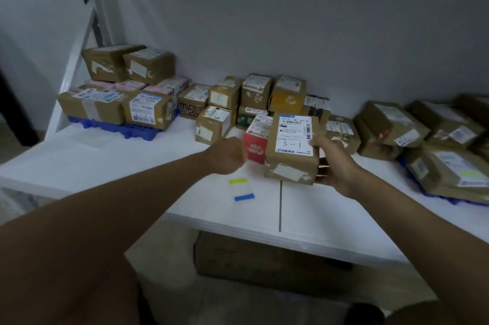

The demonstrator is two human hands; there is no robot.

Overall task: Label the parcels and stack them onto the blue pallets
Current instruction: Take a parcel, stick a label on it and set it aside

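Observation:
My right hand (pixel 334 166) grips a brown cardboard parcel (pixel 289 163) just above the white table, thumb on top, fingers under its right side. Its white shipping label reads "3-1" in handwriting. My left hand (pixel 227 154) is curled into a fist left of that parcel, in front of a red box (pixel 254 148); whether it holds anything is hidden. A blue pallet (pixel 119 127) at the back left carries stacked brown and pink parcels. A second blue pallet (pixel 434 193) at the right edge bears several brown parcels.
A sheet with a yellow and a blue sticker (pixel 241 189) lies on the white table (pixel 105 155) near my left hand. Several loose parcels (pixel 232 102) crowd the back against the grey wall. A brown carton (pixel 264 258) stands on the floor under the table.

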